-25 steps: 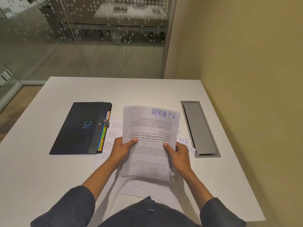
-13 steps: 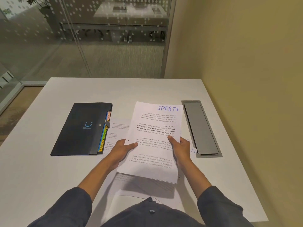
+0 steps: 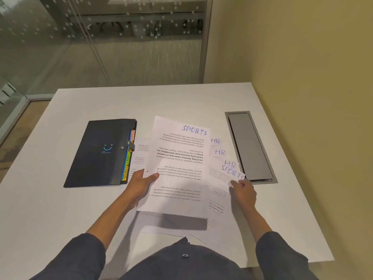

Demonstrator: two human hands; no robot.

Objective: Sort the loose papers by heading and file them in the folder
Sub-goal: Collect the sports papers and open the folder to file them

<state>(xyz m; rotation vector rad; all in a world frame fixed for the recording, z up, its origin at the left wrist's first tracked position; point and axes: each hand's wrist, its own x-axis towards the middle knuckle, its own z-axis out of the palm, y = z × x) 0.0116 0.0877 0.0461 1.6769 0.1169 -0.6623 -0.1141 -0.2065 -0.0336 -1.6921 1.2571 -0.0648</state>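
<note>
**White tabletop, folder and papers**

I see a white tabletop (image 3: 84,209) set against a yellowish wall. On its left part lies a black folder (image 3: 101,154), shut, coloured tabs showing along its right edge. Just right of it, loose papers (image 3: 218,190) lie overlapping, some headed HR, one SPORTS. A grey cable hatch (image 3: 249,146) is set flush near the right edge.

Plenty of bare table (image 3: 141,102) past the folder (image 3: 96,154) and papers, and down the left side too. The middle's clogged though: a held sheet (image 3: 177,164) hangs over the spread papers (image 3: 220,190), with the folder just beside them on the left. On the right, the grey hatch (image 3: 248,146) sits close to the papers, with the wall (image 3: 312,98) hard against that table edge.
</note>
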